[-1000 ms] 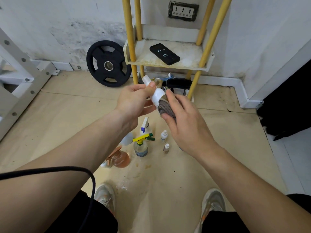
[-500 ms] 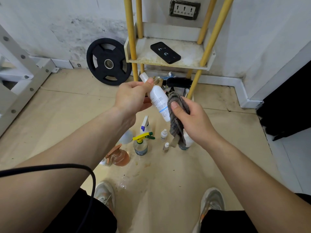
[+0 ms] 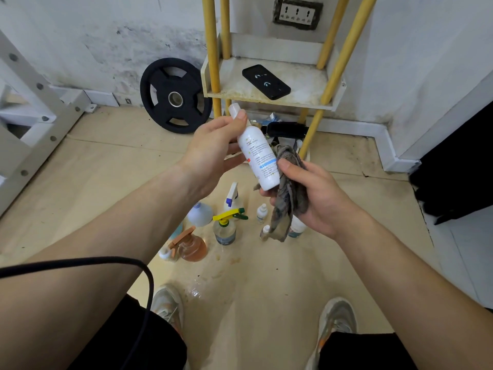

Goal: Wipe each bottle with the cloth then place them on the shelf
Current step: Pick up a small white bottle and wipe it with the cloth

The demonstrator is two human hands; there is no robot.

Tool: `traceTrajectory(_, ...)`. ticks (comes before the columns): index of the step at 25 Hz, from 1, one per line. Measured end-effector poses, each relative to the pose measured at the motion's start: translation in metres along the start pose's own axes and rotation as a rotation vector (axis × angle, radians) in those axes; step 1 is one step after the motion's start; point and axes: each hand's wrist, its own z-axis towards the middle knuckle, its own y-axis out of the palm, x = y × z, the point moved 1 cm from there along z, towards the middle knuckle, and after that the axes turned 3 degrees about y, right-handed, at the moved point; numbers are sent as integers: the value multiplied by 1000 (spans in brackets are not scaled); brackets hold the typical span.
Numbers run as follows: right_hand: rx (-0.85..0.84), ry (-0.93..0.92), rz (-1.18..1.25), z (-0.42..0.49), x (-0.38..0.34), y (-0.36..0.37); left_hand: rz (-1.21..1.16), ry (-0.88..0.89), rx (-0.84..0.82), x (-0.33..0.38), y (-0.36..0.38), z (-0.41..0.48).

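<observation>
Shelving (image 3: 232, 85) on yellow poles stands at the upper centre of the frame against the wall, with a black phone (image 3: 265, 82) lying on its white tray. A black weight plate (image 3: 174, 96) leans on the wall to its left.

Both hands meet at mid-frame, just below the tray's front edge. The left hand (image 3: 213, 148) grips a white spray bottle (image 3: 258, 156) near its neck, thumb against the cap end and fingers curled behind. The bottle's long axis runs from the cap at upper left down to the base at lower right. The right hand (image 3: 317, 198) clutches a bunched grey cloth (image 3: 289, 198) and presses it against the bottle's lower side, thumb on top and fingertips under the base.

The wipe looks to be in hand. The shelf is straight up-frame from the bottle, and the left hand is the nearer carrier.

More bottles wait on the floor below — a yellow-triggered sprayer (image 3: 225, 228), an amber one (image 3: 190, 247) and small droppers (image 3: 262, 212).
</observation>
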Motion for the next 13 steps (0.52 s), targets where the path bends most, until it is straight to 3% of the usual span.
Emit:
traceTrajectory(4,-63,76,108,1,1,-5,-136,-22,-141,3,-5,2)
traceTrajectory(8,-41,-21,9,5,7,-5,-41,32,-159,3,-3,2)
traceTrajectory(10,41,-177,-253,6,8,-2,17,59,-84,3,-1,0)
traceTrajectory(13,142,-406,-920,-1,6,2,5,60,30,1,4,-4)
